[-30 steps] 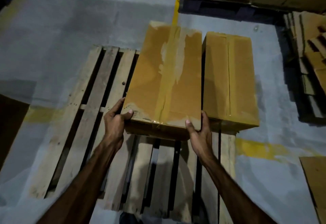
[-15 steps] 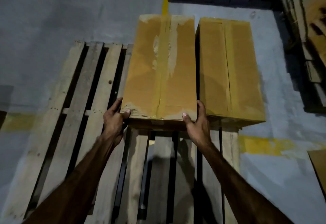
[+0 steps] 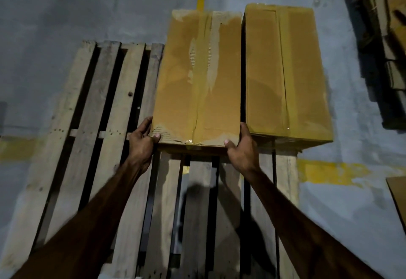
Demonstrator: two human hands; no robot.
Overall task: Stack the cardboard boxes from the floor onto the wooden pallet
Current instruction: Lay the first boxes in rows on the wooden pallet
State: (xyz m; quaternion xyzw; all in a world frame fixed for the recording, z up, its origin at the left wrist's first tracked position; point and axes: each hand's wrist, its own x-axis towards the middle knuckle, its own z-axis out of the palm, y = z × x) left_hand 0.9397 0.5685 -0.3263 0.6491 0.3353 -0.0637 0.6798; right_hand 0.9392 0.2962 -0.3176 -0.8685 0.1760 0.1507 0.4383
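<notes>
Gripping the near corners, the left hand (image 3: 142,141) and right hand (image 3: 241,146) are curled around a long brown taped cardboard box (image 3: 197,80), which is set on the slatted wooden pallet (image 3: 105,107). Just right of the grip, a second brown cardboard box (image 3: 285,69) is parked alongside, pretty much touching.

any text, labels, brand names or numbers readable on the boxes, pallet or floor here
None can be read.
Held box: only tape and torn cardboard on top, no print in view.
Second box: plain taped top, no print in view.
Pallet: bare wood, no stamp visible.
Floor: worn yellow paint lines only, no letters or numbers.
Cardboard stacks at right: too dark to tell.
</notes>
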